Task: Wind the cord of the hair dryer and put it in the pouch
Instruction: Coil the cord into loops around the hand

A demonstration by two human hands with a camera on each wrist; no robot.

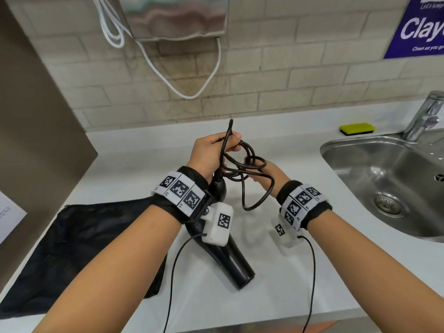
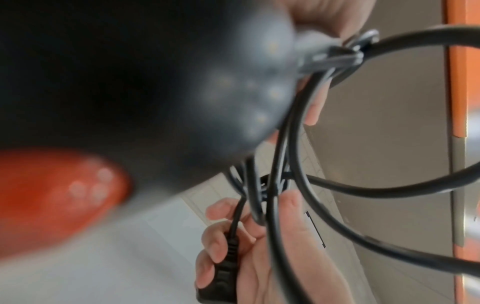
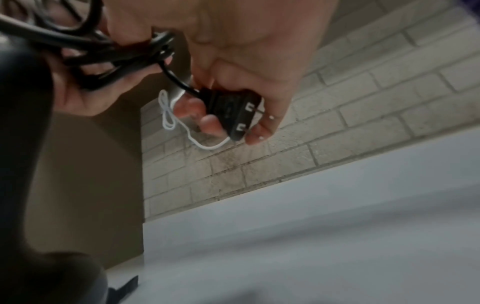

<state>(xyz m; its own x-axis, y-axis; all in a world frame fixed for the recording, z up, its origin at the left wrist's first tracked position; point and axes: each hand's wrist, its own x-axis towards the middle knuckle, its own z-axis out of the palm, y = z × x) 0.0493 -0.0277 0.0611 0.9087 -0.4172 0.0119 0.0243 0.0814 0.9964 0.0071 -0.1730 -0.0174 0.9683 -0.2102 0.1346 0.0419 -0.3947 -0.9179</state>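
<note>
A black hair dryer (image 1: 233,258) hangs over the white counter, barrel pointing down and toward me. My left hand (image 1: 213,150) grips the top of its handle together with several loops of the black cord (image 1: 254,164). Just right of it, my right hand (image 1: 274,179) sits under the loops, and in the right wrist view its fingers curl round the black plug (image 3: 230,111). The plug (image 2: 223,267) also shows in the left wrist view. One slack loop droops between my wrists. The black mesh pouch (image 1: 79,248) lies flat on the counter at the left, partly under my left forearm.
A steel sink (image 1: 336,145) with a faucet (image 1: 425,116) fills the right side. A yellow sponge (image 1: 357,128) lies by the tiled back wall. White cords (image 1: 187,92) hang from a metal unit on the wall. A brown panel (image 1: 36,116) bounds the left.
</note>
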